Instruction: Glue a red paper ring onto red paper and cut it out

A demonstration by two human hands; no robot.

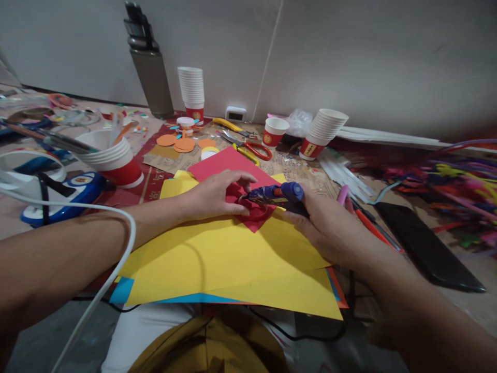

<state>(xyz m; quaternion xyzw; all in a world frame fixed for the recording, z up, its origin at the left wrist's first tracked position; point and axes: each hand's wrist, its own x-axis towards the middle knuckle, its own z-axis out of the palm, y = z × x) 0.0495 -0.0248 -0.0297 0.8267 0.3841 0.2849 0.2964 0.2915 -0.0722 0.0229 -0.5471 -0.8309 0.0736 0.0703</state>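
Fingers [300, 223] of our right hand [330, 228] grip a blue glue gun [277, 194] mid-frame, its nozzle [245, 197], if hot, liable to burn our loosely parted left hand [215, 194] with one slip.

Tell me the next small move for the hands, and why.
Probably ease the left hand back slightly: the glue gun in the right hand points its tip toward the gap between the left thumb and fingers, over the red paper, and that tip may be hot.
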